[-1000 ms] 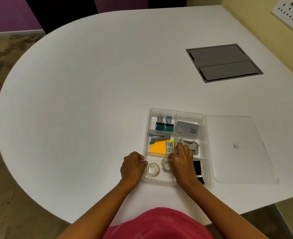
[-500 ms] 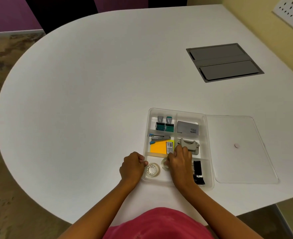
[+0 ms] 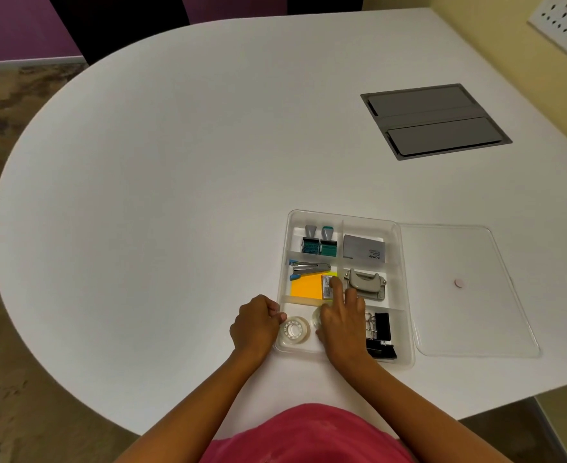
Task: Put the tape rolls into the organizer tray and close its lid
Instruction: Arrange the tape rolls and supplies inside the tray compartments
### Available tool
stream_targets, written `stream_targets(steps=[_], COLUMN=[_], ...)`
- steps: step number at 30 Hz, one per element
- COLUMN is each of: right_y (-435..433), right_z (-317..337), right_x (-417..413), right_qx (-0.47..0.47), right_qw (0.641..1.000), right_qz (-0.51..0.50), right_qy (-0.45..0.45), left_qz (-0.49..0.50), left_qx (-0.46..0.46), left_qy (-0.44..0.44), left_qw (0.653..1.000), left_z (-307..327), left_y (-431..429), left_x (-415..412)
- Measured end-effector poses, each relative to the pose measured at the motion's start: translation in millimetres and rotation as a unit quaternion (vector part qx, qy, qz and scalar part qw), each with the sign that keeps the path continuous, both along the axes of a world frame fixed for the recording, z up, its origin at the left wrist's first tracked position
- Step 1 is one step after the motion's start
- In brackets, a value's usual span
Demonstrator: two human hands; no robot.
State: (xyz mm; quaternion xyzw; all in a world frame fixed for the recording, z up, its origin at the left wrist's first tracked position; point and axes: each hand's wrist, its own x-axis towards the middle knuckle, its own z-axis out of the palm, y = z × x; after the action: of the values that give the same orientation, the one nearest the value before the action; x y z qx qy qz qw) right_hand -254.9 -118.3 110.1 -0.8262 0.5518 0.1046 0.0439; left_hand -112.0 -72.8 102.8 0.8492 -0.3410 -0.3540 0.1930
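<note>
A clear organizer tray [image 3: 398, 282] sits near the table's front edge. Two clear tape rolls lie in its front-left compartment. The left tape roll [image 3: 294, 330] is in plain sight. The right tape roll [image 3: 317, 316] is mostly hidden under my right hand [image 3: 342, 324], whose fingers spread over it and reach toward the yellow notes. My left hand [image 3: 255, 325] is curled in a fist at the tray's left rim, its thumb touching the left roll's edge. The clear lid [image 3: 469, 292] lies flat on the table to the right of the tray.
The tray also holds stamps [image 3: 318, 242], a grey box [image 3: 364, 248], a stapler [image 3: 308, 267], yellow and orange sticky notes [image 3: 307, 286], a hole punch [image 3: 365, 284] and black binder clips [image 3: 382, 332]. A grey cable hatch [image 3: 434, 120] is set in the table at the back right.
My right hand has slid slightly toward me over the right tape roll, and its fingers have spread. My left hand has stayed at the tray's left rim.
</note>
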Motion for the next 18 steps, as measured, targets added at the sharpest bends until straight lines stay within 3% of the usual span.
stream_targets(steps=[18], right_y=[-0.1], right_z=[-6.6], right_x=[-8.9], right_qx=[-0.020], right_qw=[0.999], right_qz=[-0.005], right_qy=[-0.038], left_qz=[0.000], left_qx=[0.003], left_qy=[-0.003], left_qw=[1.000], left_z=[-1.1], left_y=[1.2], left_x=[-0.8])
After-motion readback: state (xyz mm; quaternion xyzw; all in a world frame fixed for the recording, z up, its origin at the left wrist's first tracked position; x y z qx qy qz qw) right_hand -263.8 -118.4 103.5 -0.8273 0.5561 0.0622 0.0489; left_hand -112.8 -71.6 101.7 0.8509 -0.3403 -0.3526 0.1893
